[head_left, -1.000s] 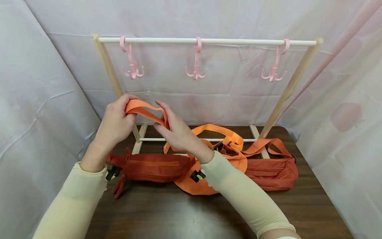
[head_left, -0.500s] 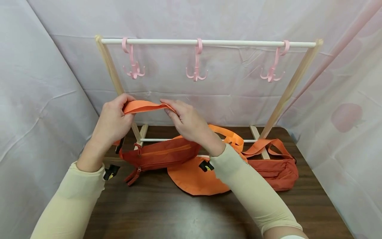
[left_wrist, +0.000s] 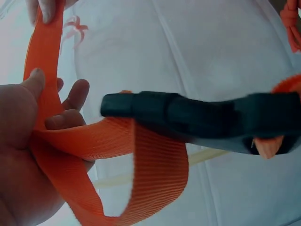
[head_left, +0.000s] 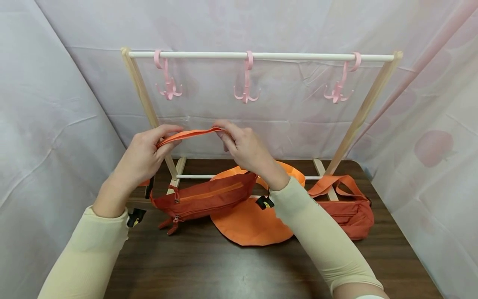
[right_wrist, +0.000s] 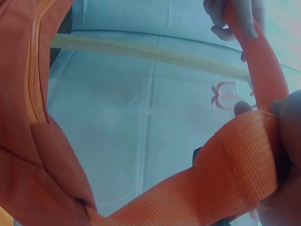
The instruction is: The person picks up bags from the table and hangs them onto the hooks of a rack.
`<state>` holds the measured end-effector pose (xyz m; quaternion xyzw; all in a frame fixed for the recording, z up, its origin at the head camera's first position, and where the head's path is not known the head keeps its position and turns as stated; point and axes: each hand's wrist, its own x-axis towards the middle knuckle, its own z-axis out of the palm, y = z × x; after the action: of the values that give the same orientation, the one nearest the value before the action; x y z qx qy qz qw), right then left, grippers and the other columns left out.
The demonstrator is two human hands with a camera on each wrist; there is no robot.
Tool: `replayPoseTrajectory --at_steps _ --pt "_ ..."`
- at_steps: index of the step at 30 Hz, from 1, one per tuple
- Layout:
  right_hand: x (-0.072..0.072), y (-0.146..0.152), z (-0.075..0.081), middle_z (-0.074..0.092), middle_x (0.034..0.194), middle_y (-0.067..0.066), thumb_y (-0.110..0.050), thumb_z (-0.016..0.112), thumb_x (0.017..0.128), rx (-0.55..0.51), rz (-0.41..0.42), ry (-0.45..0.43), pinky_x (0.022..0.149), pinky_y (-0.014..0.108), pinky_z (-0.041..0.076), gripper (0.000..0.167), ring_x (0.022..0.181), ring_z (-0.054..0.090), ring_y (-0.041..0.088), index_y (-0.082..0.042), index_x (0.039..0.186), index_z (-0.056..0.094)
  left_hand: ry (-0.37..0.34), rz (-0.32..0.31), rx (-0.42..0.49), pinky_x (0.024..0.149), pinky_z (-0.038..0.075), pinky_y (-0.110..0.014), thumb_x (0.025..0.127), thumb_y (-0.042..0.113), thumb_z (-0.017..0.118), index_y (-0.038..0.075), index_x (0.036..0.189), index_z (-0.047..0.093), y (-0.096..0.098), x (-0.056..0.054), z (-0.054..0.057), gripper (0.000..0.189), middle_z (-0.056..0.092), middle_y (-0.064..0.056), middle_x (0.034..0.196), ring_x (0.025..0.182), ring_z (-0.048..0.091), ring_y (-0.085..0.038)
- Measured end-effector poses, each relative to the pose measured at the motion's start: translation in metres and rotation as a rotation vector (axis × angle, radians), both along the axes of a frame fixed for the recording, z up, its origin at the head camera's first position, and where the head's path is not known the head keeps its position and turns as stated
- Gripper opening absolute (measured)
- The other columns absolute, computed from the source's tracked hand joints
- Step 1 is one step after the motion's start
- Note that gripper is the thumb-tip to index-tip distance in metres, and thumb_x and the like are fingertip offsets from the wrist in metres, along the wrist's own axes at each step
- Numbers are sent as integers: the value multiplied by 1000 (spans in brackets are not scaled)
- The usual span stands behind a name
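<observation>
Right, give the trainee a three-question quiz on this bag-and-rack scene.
1. True or false: a bag already hangs from a pink hook.
2. How many pink hooks hang on the white rail?
3. What do the left hand and right hand hold between them? A) orange strap B) wooden rack leg C) zipper pull

Key: 1 false; 2 three; 3 A.

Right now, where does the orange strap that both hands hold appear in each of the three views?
Head: the orange strap spans the picture's centre, stretched between the left hand and the right hand.
Left wrist: it loops from the upper left down to the bottom.
Right wrist: it runs from the upper right to the bottom centre.
Shared landmark: a pink hook.
</observation>
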<state>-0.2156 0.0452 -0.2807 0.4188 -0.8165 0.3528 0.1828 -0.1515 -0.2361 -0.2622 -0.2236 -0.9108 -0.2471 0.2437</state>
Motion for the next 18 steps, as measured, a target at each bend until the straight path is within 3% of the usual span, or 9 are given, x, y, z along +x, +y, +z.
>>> replayPoseTrajectory --at_steps 6,9,13,18 --pt "-5 0 5 60 80 -3 -21 56 112 -8 -4 67 63 30 44 20 68 52 11 -13 123 71 66 11 0 66 42 -34 108 13 64 14 128 75 -1 0 1 23 76 -2 95 69 54 -17" --pt "-8 -1 9 57 82 -3 -20 57 112 -30 -5 88 64 30 41 17 69 48 13 -13 117 71 99 28 3 59 38 -30 108 14 63 13 126 75 -1 0 3 21 77 -2 92 62 49 -16" --pt "-12 -3 16 60 83 -4 -19 57 112 -48 -6 86 62 29 43 16 69 51 12 -12 113 71 129 60 14 52 35 -26 109 16 62 11 122 74 0 1 6 18 76 -1 87 55 45 -14" --pt "-19 -8 26 66 84 -2 -20 58 112 -46 -33 54 63 30 44 18 69 55 12 -11 113 72 146 104 30 51 33 -25 111 18 59 8 117 72 -1 0 10 17 76 0 87 53 44 -14"
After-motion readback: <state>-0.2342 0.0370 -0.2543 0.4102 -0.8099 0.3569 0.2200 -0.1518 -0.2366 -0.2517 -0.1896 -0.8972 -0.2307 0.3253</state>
